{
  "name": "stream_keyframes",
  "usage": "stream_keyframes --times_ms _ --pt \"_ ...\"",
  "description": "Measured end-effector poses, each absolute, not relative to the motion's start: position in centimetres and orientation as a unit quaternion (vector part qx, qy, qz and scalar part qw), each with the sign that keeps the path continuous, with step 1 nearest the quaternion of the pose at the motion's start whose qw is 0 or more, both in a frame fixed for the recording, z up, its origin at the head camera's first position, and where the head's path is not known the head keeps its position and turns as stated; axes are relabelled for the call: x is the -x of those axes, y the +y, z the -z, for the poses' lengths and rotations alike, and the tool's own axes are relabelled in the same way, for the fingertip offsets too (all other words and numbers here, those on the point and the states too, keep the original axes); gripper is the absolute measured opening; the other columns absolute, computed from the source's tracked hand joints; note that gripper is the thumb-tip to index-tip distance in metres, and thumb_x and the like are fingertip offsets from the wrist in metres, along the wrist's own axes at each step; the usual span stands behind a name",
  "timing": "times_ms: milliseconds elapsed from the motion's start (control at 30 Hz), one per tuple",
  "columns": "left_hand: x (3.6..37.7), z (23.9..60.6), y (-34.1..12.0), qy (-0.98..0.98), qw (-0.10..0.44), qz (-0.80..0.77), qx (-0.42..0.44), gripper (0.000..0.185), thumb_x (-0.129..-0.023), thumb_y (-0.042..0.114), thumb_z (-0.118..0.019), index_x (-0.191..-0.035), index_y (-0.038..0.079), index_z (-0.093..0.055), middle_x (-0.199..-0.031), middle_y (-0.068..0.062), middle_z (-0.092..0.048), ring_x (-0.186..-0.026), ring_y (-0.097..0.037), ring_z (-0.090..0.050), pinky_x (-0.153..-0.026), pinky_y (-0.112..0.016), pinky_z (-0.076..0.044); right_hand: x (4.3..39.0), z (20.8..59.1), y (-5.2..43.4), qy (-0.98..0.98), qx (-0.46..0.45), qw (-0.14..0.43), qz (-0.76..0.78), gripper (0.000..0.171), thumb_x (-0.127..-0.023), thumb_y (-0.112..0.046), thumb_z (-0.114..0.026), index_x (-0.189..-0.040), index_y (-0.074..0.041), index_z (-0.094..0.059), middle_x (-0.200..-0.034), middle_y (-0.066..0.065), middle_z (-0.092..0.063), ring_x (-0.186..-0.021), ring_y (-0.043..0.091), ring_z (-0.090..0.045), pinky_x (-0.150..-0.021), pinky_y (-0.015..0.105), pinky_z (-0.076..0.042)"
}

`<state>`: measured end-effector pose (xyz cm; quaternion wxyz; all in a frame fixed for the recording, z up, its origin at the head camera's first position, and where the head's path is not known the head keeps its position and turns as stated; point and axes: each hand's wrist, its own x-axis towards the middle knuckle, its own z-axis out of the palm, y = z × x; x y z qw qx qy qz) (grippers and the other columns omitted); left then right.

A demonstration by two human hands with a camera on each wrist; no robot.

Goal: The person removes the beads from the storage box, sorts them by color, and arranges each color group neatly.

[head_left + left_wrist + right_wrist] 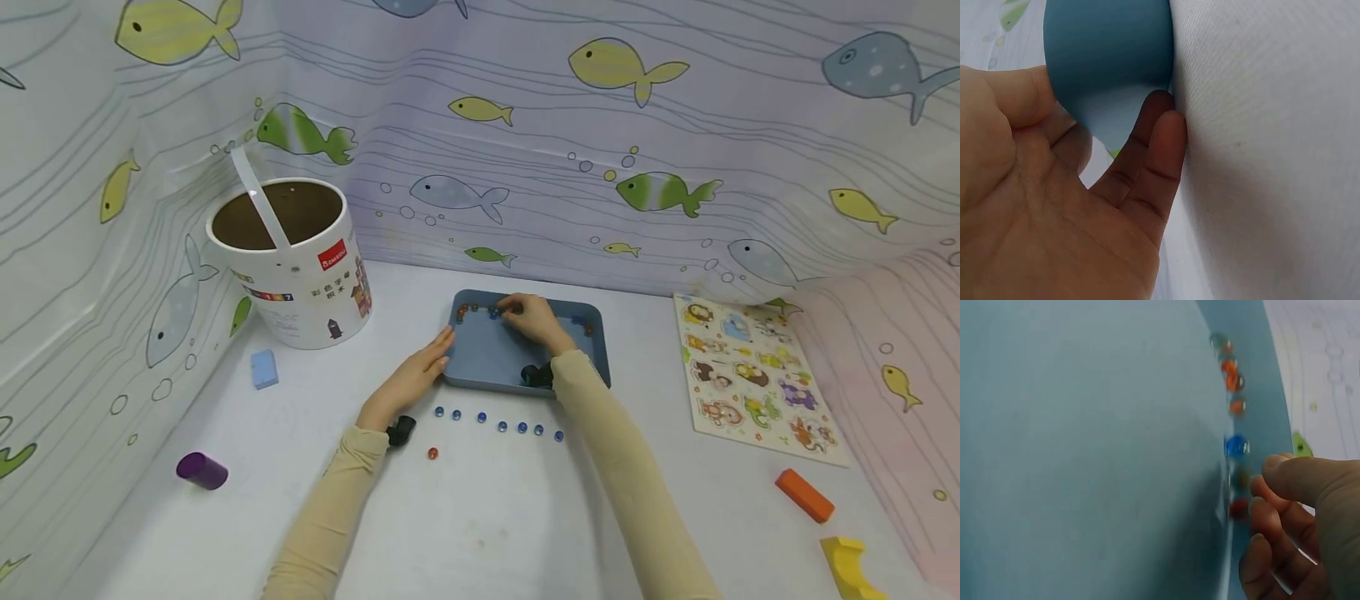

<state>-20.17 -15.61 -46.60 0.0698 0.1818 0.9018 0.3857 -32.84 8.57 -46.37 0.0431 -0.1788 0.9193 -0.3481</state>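
A blue-grey tray (487,350) lies on the white table. My left hand (412,375) rests with extended fingers against its near left corner; the left wrist view shows the fingers at the tray's curved outer side. Over the far rim, my right hand (531,320) reaches down among glass marbles lined along the inner wall. Its thumb and bent fingers (1267,515) stand apart beside a blue marble (1237,446) and a red marble (1239,508), with nothing visible between them. Several orange-tinted marbles (1233,382) lie farther along the same wall.
Several blue marbles (482,417) form a row in front of the tray, with an orange marble (432,453) nearer. A white bucket (307,292), light blue block (264,369) and purple cylinder (202,471) stand left. Right are an animal puzzle board (750,375), orange block (805,496) and yellow block (849,567).
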Motion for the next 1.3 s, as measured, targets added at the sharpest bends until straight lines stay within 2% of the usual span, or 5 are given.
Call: stream_keyframes --times_ms 200,467,933,1133,1300 --pt "20.4 46.9 -15.3 0.901 0.074 -0.385 -0.183 0.051 -0.106 0.02 -0.036 -0.154 0.006 -0.023 -0.164 -0.006 -0.013 -0.15 -0.029 -0.016 -0.123 -0.049 -0.017 32.9 46.1 6.7 0.913 0.196 0.034 0.357 0.025 -0.094 -0.008 -0.061 -0.118 -0.006 -0.069 -0.121 0.011 -0.068 -0.114 0.027 -0.062 -0.101 0.041 -0.05" --pt "20.4 46.7 -14.8 0.9 0.067 -0.383 -0.198 0.051 -0.106 0.018 -0.037 -0.153 0.003 -0.024 -0.163 -0.01 -0.015 -0.149 -0.033 -0.018 -0.122 -0.052 -0.019 32.8 46.5 6.2 0.92 0.206 0.069 0.327 0.029 -0.092 -0.01 -0.064 -0.121 -0.007 -0.068 -0.127 0.012 -0.066 -0.122 0.027 -0.058 -0.106 0.041 -0.046" --pt "20.3 47.0 -15.1 0.902 0.066 -0.382 -0.191 0.051 -0.106 0.019 -0.036 -0.153 0.004 -0.023 -0.164 -0.009 -0.014 -0.149 -0.032 -0.018 -0.122 -0.051 -0.018 32.5 46.8 7.5 0.929 0.172 0.095 0.313 0.026 -0.086 -0.004 -0.063 -0.111 -0.007 -0.07 -0.11 0.01 -0.069 -0.101 0.024 -0.061 -0.09 0.037 -0.051" --pt "20.1 47.0 -15.2 0.901 0.066 -0.383 -0.191 0.052 -0.106 0.019 -0.037 -0.153 0.002 -0.023 -0.163 -0.011 -0.014 -0.149 -0.034 -0.018 -0.121 -0.052 -0.018 32.1 46.1 8.8 0.919 0.169 0.093 0.344 0.023 -0.09 -0.007 -0.06 -0.11 -0.006 -0.07 -0.107 0.011 -0.069 -0.092 0.023 -0.06 -0.078 0.033 -0.05" --pt "20.1 46.7 -15.6 0.905 0.062 -0.38 -0.184 0.051 -0.106 0.019 -0.038 -0.153 0.004 -0.025 -0.163 -0.01 -0.016 -0.149 -0.034 -0.019 -0.122 -0.052 -0.018 31.1 44.6 10.6 0.901 0.184 0.081 0.384 0.024 -0.095 -0.013 -0.058 -0.115 -0.007 -0.069 -0.112 0.01 -0.068 -0.094 0.024 -0.061 -0.076 0.034 -0.052"
